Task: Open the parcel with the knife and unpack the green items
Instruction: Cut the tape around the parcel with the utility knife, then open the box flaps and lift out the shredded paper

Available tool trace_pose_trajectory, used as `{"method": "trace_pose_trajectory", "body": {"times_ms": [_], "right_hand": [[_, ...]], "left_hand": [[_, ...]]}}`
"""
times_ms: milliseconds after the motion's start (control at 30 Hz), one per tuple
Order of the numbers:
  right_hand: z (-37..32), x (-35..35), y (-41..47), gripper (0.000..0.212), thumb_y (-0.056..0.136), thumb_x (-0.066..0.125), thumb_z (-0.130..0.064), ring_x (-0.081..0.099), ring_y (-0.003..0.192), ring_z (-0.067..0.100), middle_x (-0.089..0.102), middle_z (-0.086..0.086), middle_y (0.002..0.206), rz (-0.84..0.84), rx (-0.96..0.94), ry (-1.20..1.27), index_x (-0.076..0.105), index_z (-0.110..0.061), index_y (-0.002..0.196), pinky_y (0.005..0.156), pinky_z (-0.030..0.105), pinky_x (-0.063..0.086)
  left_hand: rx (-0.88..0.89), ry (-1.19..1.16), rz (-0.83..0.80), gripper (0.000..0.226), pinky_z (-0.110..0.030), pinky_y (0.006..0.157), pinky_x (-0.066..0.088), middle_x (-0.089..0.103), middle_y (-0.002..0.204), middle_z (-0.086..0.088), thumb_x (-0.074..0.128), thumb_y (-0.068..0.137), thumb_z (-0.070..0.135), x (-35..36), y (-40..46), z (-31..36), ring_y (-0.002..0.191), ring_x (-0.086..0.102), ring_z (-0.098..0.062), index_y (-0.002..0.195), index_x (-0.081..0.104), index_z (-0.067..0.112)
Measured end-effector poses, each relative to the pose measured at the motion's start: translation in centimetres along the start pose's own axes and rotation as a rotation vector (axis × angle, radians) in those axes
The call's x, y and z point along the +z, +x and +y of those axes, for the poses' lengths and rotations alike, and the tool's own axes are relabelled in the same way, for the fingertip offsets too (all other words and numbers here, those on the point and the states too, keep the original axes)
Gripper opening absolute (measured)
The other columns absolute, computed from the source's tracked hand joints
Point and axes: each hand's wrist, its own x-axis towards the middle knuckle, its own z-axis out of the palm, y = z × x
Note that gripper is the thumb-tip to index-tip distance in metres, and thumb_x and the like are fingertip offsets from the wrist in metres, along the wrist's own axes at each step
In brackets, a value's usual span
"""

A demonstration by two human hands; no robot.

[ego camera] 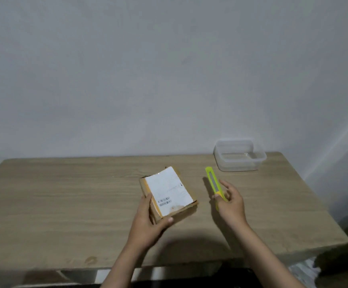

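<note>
Head view: light wood-grain desk (65,204) against a plain grey wall. Small brown cardboard parcel (169,194) with white shipping label and barcode, resting near the desk's middle, tilted off square to the edges. Left hand (148,221) gripping the parcel's near left corner, fingers along the left side, thumb curled under the near edge. Yellow-green snap-off utility knife (214,186) just right of the parcel, apart from it, tip angled toward the desk's far edge. Right hand (231,202) pinching the knife's lower handle between thumb and fingers, the other fingers loosely spread; whether the knife lies on the desk or is lifted cannot be told, nor whether the blade is extended. Clear rectangular plastic container (239,155) with no lid at the far right corner, apparently holding nothing. Parcel sealed, no green items in sight.

Step in hand, by the look of it: taking up the knife while steadying the parcel, cutting not yet begun. Next move likely calls for a firm grip on the handle, blade slid out, then a shallow cut along a taped seam, away from the holding fingers.
</note>
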Motion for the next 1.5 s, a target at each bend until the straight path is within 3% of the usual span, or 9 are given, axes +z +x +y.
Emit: {"method": "trace_pose_trajectory", "body": {"times_ms": [100, 233, 400, 500, 767, 900, 1100, 1267, 1500], "right_hand": [[-0.4, 0.9, 2.9, 0.038, 0.079, 0.06, 0.002, 0.064, 0.097, 0.022, 0.068, 0.006, 0.11, 0.044, -0.002, 0.012, 0.064, -0.017, 0.112, 0.093, 0.036, 0.05], [1.9, 2.6, 7.3, 0.035, 0.073, 0.066, -0.011, 0.069, 0.082, 0.028, 0.073, 0.008, 0.092, 0.058, 0.017, -0.029, 0.064, -0.037, 0.096, 0.08, 0.049, 0.057], [1.2, 4.1, 9.8, 0.036, 0.078, 0.066, -0.008, 0.059, 0.08, 0.02, 0.069, 0.011, 0.1, 0.018, 0.003, -0.145, 0.066, -0.012, 0.114, 0.077, 0.021, 0.043], [1.7, 4.6, 11.1, 0.04, 0.08, 0.066, -0.013, 0.062, 0.099, 0.026, 0.067, 0.011, 0.116, -0.041, -0.023, -0.245, 0.063, -0.014, 0.119, 0.084, 0.025, 0.043], [2.4, 5.1, 12.6, 0.036, 0.088, 0.056, -0.029, 0.048, 0.118, 0.03, 0.066, 0.0, 0.116, -0.105, -0.162, -0.588, 0.057, -0.029, 0.123, 0.084, 0.04, 0.047], [3.0, 5.1, 12.7, 0.032, 0.091, 0.053, -0.033, 0.045, 0.116, 0.03, 0.064, -0.003, 0.118, -0.103, -0.245, -0.648, 0.058, -0.024, 0.12, 0.08, 0.038, 0.046], [3.2, 5.0, 11.4, 0.031, 0.09, 0.054, -0.029, 0.044, 0.117, 0.032, 0.059, 0.007, 0.121, -0.077, -0.358, -0.597, 0.061, -0.016, 0.118, 0.084, 0.035, 0.043], [1.0, 4.2, 6.8, 0.031, 0.088, 0.061, -0.025, 0.058, 0.095, -0.005, 0.062, -0.004, 0.112, -0.269, -0.436, -0.19, 0.062, -0.018, 0.117, 0.081, 0.005, 0.043], [1.9, 2.2, 1.0, 0.078, 0.06, 0.071, -0.062, 0.042, 0.122, 0.0, 0.046, -0.012, 0.125, -0.575, -0.456, -0.386, 0.052, -0.031, 0.13, 0.103, 0.021, 0.039]], "left_hand": [[0.048, 0.065, 0.214, 0.057, -0.034, 0.093, 0.045, 0.062, 0.119, 0.002, 0.079, 0.071, 0.023, -1.1, 1.1, -0.9, 0.11, 0.057, -0.019, 0.123, 0.056, 0.023], [-0.014, 0.145, 0.5, 0.031, -0.037, 0.089, 0.044, 0.062, 0.109, -0.015, 0.068, 0.081, 0.01, -0.3, 1.9, -0.8, 0.106, 0.055, -0.035, 0.111, 0.064, 0.009], [-0.224, 0.119, 0.428, 0.093, -0.044, 0.114, 0.019, 0.006, 0.154, -0.019, 0.068, 0.069, 0.059, 3.4, 1.9, 2.6, 0.143, 0.005, -0.031, 0.141, 0.032, 0.013], [-0.246, 0.113, 0.39, 0.124, -0.046, 0.118, 0.01, -0.015, 0.155, -0.018, 0.07, 0.05, 0.074, 4.4, 2.6, 3.3, 0.144, -0.012, -0.031, 0.145, 0.013, 0.017], [-0.148, 0.107, 0.214, 0.13, -0.029, 0.115, 0.013, -0.041, 0.148, -0.001, 0.08, 0.043, 0.065, 2.0, 4.4, 2.0, 0.136, -0.015, -0.002, 0.147, 0.013, 0.023], [-0.086, 0.064, 0.09, 0.13, -0.021, 0.114, 0.008, -0.038, 0.148, 0.001, 0.08, 0.038, 0.07, 0.3, 5.0, 1.0, 0.14, -0.02, 0.0, 0.144, 0.019, 0.025], [-0.118, 0.042, -0.128, 0.137, -0.02, 0.112, 0.001, -0.031, 0.153, -0.004, 0.082, 0.044, 0.061, -2.0, 5.0, 0.0, 0.141, -0.017, -0.008, 0.15, 0.003, 0.025], [-0.13, 0.049, -0.227, 0.119, -0.02, 0.113, 0.0, -0.015, 0.158, -0.004, 0.085, 0.06, 0.036, -3.5, 4.5, -0.7, 0.138, -0.01, -0.001, 0.151, 0.01, 0.019], [-0.081, -0.09, -0.244, 0.098, -0.018, 0.113, 0.014, 0.016, 0.156, 0.0, 0.082, 0.067, 0.008, -3.7, 1.9, -0.9, 0.14, 0.015, -0.005, 0.147, 0.026, 0.015]]}}
